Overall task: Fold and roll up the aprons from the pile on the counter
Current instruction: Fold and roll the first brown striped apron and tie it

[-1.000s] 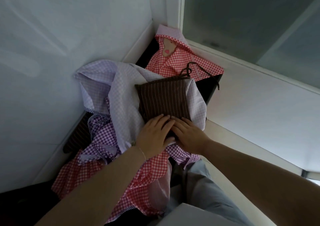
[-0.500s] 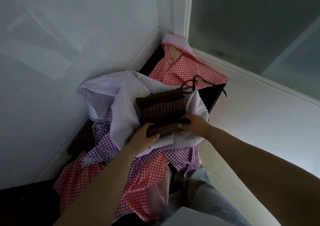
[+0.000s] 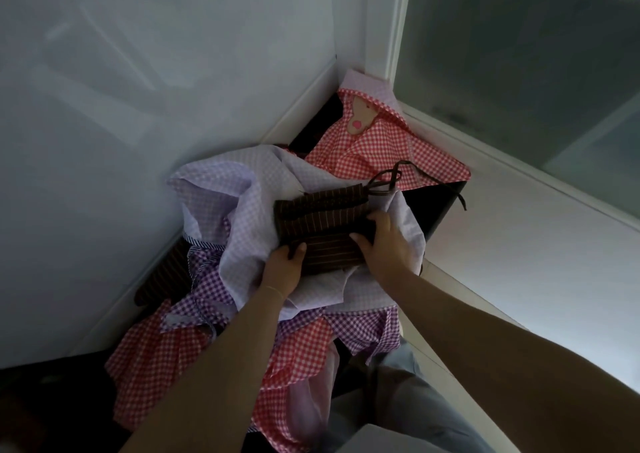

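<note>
A brown striped apron [image 3: 322,220], folded into a small thick packet, lies on top of the pile of aprons. Its near edge is turned over into a roll. My left hand [image 3: 282,269] grips the roll's left end, thumb on top. My right hand [image 3: 384,241] grips its right end, fingers curled over the cloth. The apron's brown ties [image 3: 391,178] trail off its far right corner. Beneath it lies a pale lilac checked apron [image 3: 239,217], with a purple checked apron [image 3: 207,279] and red checked aprons [image 3: 156,359] under that.
The pile fills a dark counter [image 3: 440,206] in a corner. A white wall [image 3: 138,106] stands on the left, a white sill [image 3: 519,244] and frosted window [image 3: 519,54] on the right. Another red checked apron [image 3: 381,144] lies at the back. Another brown striped cloth [image 3: 162,279] shows beside the wall.
My hands went from lying flat on the brown apron to gripping its near edge at both ends. That edge has been rolled away from me, so the packet looks shorter.
</note>
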A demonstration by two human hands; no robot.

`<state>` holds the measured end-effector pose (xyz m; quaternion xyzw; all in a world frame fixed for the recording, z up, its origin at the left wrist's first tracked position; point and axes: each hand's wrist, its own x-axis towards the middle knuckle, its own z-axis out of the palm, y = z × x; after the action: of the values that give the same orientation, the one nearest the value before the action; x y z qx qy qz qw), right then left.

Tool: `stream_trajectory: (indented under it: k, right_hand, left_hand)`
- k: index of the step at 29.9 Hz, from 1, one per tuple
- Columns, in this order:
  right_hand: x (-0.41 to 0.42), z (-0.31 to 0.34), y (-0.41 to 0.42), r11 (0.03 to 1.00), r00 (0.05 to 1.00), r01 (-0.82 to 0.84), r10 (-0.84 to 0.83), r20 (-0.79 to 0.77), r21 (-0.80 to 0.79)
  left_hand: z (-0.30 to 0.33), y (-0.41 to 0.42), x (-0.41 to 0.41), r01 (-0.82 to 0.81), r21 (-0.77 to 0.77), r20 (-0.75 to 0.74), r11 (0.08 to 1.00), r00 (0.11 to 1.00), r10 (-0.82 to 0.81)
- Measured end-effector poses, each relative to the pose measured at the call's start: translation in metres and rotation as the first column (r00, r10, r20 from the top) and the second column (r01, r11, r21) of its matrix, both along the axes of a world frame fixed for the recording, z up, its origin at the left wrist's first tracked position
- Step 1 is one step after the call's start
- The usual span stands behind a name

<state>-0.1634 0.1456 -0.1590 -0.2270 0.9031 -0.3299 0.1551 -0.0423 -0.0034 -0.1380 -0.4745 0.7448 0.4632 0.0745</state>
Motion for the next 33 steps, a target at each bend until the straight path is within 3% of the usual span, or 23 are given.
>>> stream_trajectory:
  k: [1, 3, 5, 6, 8, 11, 14, 16, 18, 20, 21, 25, 29, 33]
  right_hand:
    - [0.002, 0.001, 0.002, 0.998, 0.967, -0.06, 0.049, -0.251, -0.035]
    - [0.007, -0.007, 0.005, 0.946, 0.711, -0.324, 0.249, -0.658, 0.008]
    - [0.014, -0.019, 0.007, 0.823, 0.497, -0.528, 0.499, -0.71, 0.209]
    - [0.017, -0.021, 0.006, 0.776, 0.467, -0.553, 0.59, -0.659, 0.304]
    - [0.021, -0.016, 0.002, 0.739, 0.505, -0.536, 0.668, -0.547, 0.408]
    - [0.017, 0.0, -0.01, 0.733, 0.55, -0.525, 0.68, -0.485, 0.433]
    - [0.011, 0.008, -0.019, 0.728, 0.58, -0.538, 0.686, -0.44, 0.425]
    - [0.008, 0.011, -0.021, 0.711, 0.599, -0.574, 0.703, -0.383, 0.406]
    - [0.002, 0.017, -0.023, 0.692, 0.639, -0.625, 0.719, -0.274, 0.36]
    - [-0.005, 0.025, -0.025, 0.722, 0.73, -0.648, 0.68, -0.072, 0.243]
    - [-0.008, 0.031, -0.026, 0.751, 0.768, -0.637, 0.639, 0.052, 0.172]
    - [-0.012, 0.048, -0.031, 0.822, 0.753, -0.558, 0.56, 0.345, -0.114]
    - [-0.016, 0.065, -0.027, 0.866, 0.7, -0.442, 0.496, 0.514, -0.235]
    - [-0.009, 0.087, -0.023, 0.859, 0.568, -0.392, 0.507, 0.648, -0.329]
  left_hand:
    - [0.0, -0.001, -0.002, -0.011, 0.009, 0.005, 1.0, 1.0, 0.011]
    - [0.0, -0.004, -0.006, -0.034, 0.009, 0.021, 0.999, 0.999, 0.034]
    - [0.003, -0.005, -0.012, -0.054, 0.007, 0.045, 0.999, 0.998, 0.053]
    - [0.005, -0.006, -0.016, -0.061, 0.016, 0.061, 0.998, 0.996, 0.06]
    - [0.01, -0.009, -0.023, -0.057, 0.044, 0.12, 0.997, 0.991, 0.052]
    - [0.014, -0.015, -0.029, -0.128, 0.074, 0.171, 0.989, 0.979, 0.114]
    - [0.014, -0.013, -0.024, -0.306, 0.022, 0.045, 0.952, 0.951, 0.305]
    - [0.015, -0.001, -0.015, -0.578, 0.087, -0.064, 0.812, 0.81, 0.583]
    - [0.014, 0.013, -0.008, -0.749, 0.373, -0.041, 0.547, 0.576, 0.816]
    - [0.018, 0.026, -0.006, -0.658, 0.664, 0.001, 0.356, 0.476, 0.879]
    - [0.024, 0.03, -0.006, -0.581, 0.747, -0.021, 0.322, 0.464, 0.886]
    - [0.042, 0.035, -0.004, -0.297, 0.875, -0.198, 0.382, 0.5, 0.843]
    - [0.053, 0.03, 0.002, -0.193, 0.856, -0.277, 0.48, 0.614, 0.739]
    - [0.065, 0.024, 0.002, -0.129, 0.834, -0.323, 0.537, 0.675, 0.664]
